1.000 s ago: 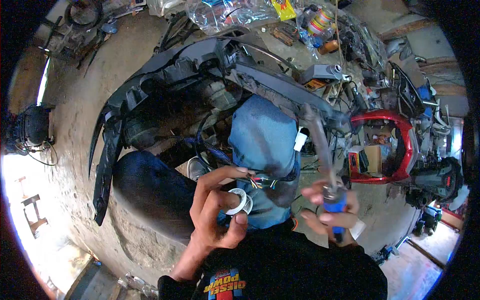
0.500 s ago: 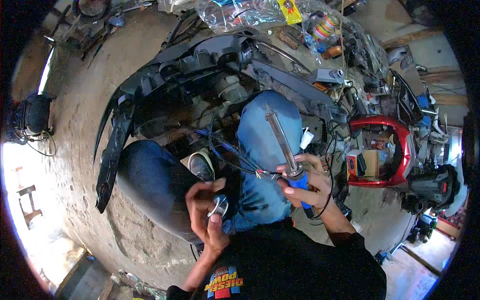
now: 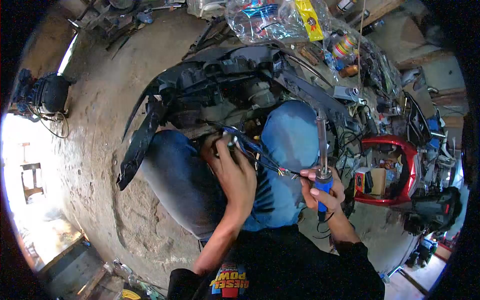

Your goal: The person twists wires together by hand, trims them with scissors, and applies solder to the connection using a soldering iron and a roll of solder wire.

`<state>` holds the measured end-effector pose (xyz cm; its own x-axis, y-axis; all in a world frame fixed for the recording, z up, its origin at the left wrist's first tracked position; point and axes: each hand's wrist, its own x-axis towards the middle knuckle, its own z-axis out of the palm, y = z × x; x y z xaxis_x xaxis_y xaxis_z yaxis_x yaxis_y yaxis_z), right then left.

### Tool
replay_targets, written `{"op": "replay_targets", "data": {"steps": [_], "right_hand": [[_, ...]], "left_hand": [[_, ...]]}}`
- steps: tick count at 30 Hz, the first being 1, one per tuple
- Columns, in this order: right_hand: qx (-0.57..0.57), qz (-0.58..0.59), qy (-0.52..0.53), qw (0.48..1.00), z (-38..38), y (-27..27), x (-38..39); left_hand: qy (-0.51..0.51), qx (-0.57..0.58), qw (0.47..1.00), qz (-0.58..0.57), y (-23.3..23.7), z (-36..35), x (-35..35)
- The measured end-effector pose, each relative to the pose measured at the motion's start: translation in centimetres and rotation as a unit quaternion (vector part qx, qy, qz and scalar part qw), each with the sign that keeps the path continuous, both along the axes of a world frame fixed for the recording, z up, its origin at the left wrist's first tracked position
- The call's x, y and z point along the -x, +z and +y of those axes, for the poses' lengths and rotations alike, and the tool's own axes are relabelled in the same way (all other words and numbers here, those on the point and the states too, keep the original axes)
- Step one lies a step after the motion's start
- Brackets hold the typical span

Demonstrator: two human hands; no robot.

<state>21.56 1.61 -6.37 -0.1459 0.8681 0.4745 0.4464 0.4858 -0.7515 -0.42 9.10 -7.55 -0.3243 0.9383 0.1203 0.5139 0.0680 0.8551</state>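
My right hand [image 3: 324, 191] is wrapped round the blue handle of a soldering iron [image 3: 323, 184], whose metal barrel points up. Its fingers also touch the end of a wire bundle [image 3: 265, 162] with bare coloured tips. My left hand [image 3: 232, 172] reaches between the knees, back of the hand up, with curled fingers near the blue-sleeved part of the bundle. Something small and whitish shows at those fingertips, too small to name. A large black plastic body part [image 3: 210, 75] lies in front of the knees.
A red plastic frame [image 3: 412, 170] lies at the right, with a small box [image 3: 377, 181] inside it. Clear plastic bags [image 3: 270, 22] sit at the top. A grey device [image 3: 345, 92] stands beyond the right knee. At the left is a black machine [image 3: 52, 95].
My left hand has moved forward to the wires, and the silvery ring-shaped spool it held is no longer clearly visible. The whole view has shifted, and the iron stands more upright.
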Motion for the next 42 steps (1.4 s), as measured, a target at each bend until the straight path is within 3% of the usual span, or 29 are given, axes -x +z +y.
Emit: {"op": "replay_targets", "data": {"steps": [4, 6, 10, 13, 14, 15, 19, 21, 23, 25, 28, 31, 33, 35, 38, 40, 42], "right_hand": [[-0.016, 0.005, 0.013, 1.0, 0.5, 0.8, 0.3], [-0.162, -0.037, 0.032, 0.986, 1.9, 2.2, 1.4], [-0.125, 0.005, 0.031, 0.992, 1.6, 3.8, 2.9], [-0.062, 0.036, 0.029, 0.997, 1.0, 5.4, 4.1], [-0.063, 0.018, 0.032, 0.997, 0.9, 6.2, 4.5], [-0.065, 0.001, 0.034, 0.997, 0.8, 7.0, 4.9], [0.112, 0.019, 0.042, 0.993, -0.2, 10.9, 5.7], [0.094, 0.032, 0.035, 0.994, -0.4, 10.8, 7.0], [-0.042, 0.015, 0.004, 0.999, 0.1, 9.8, 8.8], [-0.058, -0.027, 0.033, 0.997, -0.1, 9.6, 9.0], [-0.064, 0.063, 0.007, 0.996, -1.3, 7.1, 10.8], [0.0, 0.098, 0.006, 0.995, -2.6, 6.1, 11.2], [-0.068, 0.033, 0.02, 0.997, -2.2, 6.4, 11.1], [-0.074, 0.04, 0.051, 0.995, -2.0, 6.5, 10.9], [0.018, 0.139, 0.129, 0.982, -2.6, 6.5, 9.3], [0.06, 0.094, 0.221, 0.969, -2.0, 6.2, 5.4], [0.311, 0.173, 0.267, 0.895, -1.5, 7.1, -0.5]], "left_hand": [[0.046, -0.011, 0.999, 0.008, -1.4, 3.2, 0.6], [0.044, -0.053, 0.997, 0.042, -1.8, 4.5, 1.4], [0.039, -0.023, 0.997, 0.067, -0.4, 3.5, 1.5], [0.057, -0.005, 0.976, -0.21, 0.4, 0.8, 0.0], [0.035, 0.0, 0.986, -0.164, 1.5, -1.0, -0.2], [0.016, 0.007, 0.951, -0.309, 2.6, -2.8, -0.8], [-0.009, 0.076, 0.859, -0.506, 6.6, -7.7, -2.1], [-0.021, 0.072, 0.817, -0.572, 7.8, -8.2, -2.5], [-0.046, 0.061, 0.748, -0.66, 8.9, -8.3, -2.4], [-0.044, 0.116, 0.736, -0.665, 9.3, -8.7, -1.8], [-0.064, 0.131, 0.731, -0.667, 9.1, -9.6, -0.2], [-0.103, 0.115, 0.753, -0.64, 8.8, -10.0, 0.9], [-0.092, 0.136, 0.754, -0.635, 9.2, -10.3, 1.6], [-0.086, 0.139, 0.752, -0.639, 9.2, -10.6, 2.0], [-0.065, 0.118, 0.742, -0.657, 8.8, -10.9, 2.1], [-0.068, 0.115, 0.751, -0.646, 8.3, -11.2, 2.4], [-0.057, 0.123, 0.754, -0.643, 8.1, -11.3, 2.8]]}}
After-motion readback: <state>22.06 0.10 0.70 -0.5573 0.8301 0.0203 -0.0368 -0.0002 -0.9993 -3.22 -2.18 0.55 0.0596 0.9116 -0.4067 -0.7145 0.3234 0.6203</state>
